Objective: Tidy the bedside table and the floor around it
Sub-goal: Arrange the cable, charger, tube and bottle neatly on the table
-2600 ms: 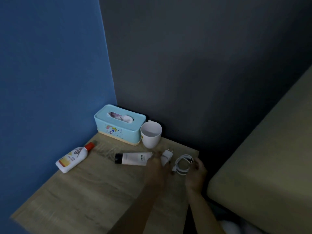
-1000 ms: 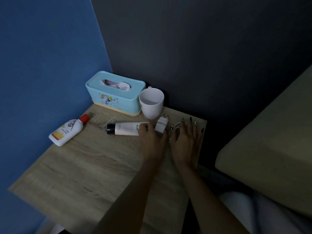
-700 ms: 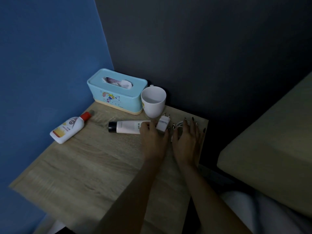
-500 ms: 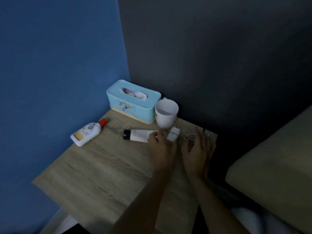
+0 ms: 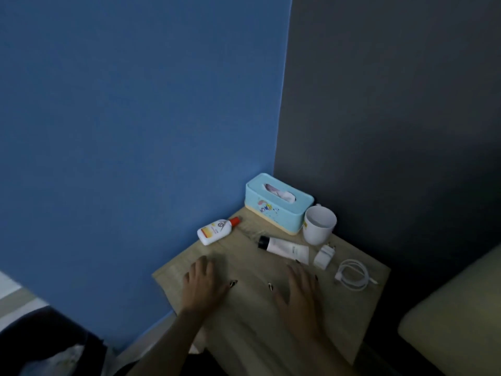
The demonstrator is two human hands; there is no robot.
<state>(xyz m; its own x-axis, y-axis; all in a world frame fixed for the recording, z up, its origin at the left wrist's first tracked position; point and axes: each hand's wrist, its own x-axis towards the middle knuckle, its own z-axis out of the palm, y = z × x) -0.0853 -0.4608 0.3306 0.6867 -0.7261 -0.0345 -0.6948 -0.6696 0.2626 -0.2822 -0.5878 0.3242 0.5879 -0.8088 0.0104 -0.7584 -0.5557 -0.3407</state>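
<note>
A light wooden bedside table [image 5: 257, 329] stood in a dim corner, where a blue wall [image 5: 135, 131] on the left met a dark grey wall [image 5: 393, 104] on the right. Both of the person's hands lay palm down on the near half of the table, fingers straight and spread, holding nothing. The left hand [image 5: 202, 287] rested near the table's left edge. The right hand [image 5: 301, 297] rested toward the middle, its dark-nailed fingertips just short of a white tube.

At the far corner sat a pale blue tissue box [image 5: 276, 210] with a tissue poking from its slot. Just beside it on the right, a white mug [image 5: 318, 229] stood upright. A white bottle with a red cap [image 5: 215, 231] lay on its side at the left edge, against the blue wall. The white tube with a black cap [image 5: 284, 246] lay on its side in front of the tissue box. To its right lay a white charger plug [image 5: 324, 257], and further right a coiled white cable [image 5: 352, 275], apart from the plug.

The corner of a bed [image 5: 455, 321] showed at the near right.
</note>
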